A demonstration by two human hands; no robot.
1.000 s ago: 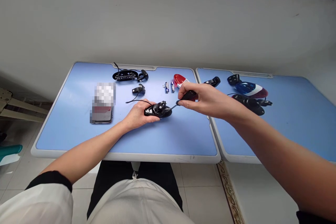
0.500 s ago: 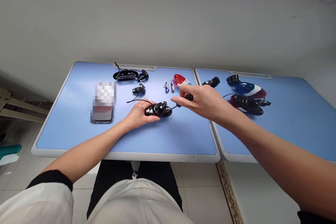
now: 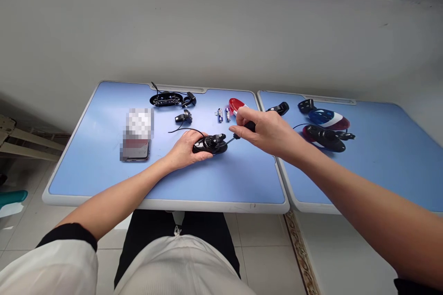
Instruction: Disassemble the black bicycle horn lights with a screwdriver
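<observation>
My left hand [image 3: 185, 150] is wrapped around the left end of a black oval bicycle light housing [image 3: 210, 146], which rests on the blue table with its mounting clamp facing up. A thin black cable [image 3: 185, 129] trails from it to the left. In my right hand [image 3: 263, 131] is a screwdriver [image 3: 235, 138], gripped by its dark handle. Its shaft slants down to the right end of the housing; whether the tip sits in a screw is too small to tell. Behind my right hand lies a red, white and blue cover [image 3: 236, 104], partly hidden. Two batteries [image 3: 224, 115] lie beside it.
An opened black housing [image 3: 166, 99] and a black clamp piece [image 3: 183, 117] lie toward the back. A phone [image 3: 136, 150], partly blurred out, is at the left. Across the seam, the right table holds a black bracket [image 3: 278, 109] and more light units [image 3: 327, 138].
The housing has tilted and shifted slightly right under my left hand, with its clamp turned a little. My right hand and the screwdriver have moved very slightly.
</observation>
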